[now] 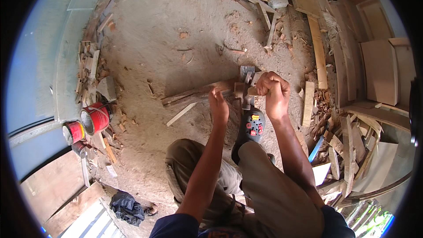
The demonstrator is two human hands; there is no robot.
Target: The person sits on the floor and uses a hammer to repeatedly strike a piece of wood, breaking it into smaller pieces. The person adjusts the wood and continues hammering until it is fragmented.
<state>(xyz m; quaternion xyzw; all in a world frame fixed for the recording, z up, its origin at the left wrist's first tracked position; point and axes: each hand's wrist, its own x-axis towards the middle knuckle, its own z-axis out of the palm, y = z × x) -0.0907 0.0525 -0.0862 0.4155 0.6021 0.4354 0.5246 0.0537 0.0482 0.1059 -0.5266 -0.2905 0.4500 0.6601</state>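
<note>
Lining the left edge of a dusty work floor, a large red can [95, 120] and a smaller red can [73, 133] stand side by side, with wood scraps [89, 64] beyond them and a crumpled black plastic bag [127, 208] on the near side. Toward the middle, a loose pale strip [181, 113] lies aslant on the dirt, just short of a long piece of wood [190, 97] resting on the ground ahead of the person; its long axis runs left to right, the right end slightly farther away. The left hand [218, 108] is raised over it with fingers drawn close together; whether they pinch anything cannot be told. A dark clog [254, 123] with red and yellow charms crowds the space near the wood's right end, its toe close to a metal piece [247, 74] partly hidden beside the right hand. That right hand [275, 93] is curled in a fist around a short wooden handle [253, 91], whose visible end points left, toward the left hand. Farther right, a short plank [308, 104] and a long plank [318, 53] lie lengthwise, hemmed in by offcuts, a blue strip [316, 150] and large brown panels [380, 72].
</note>
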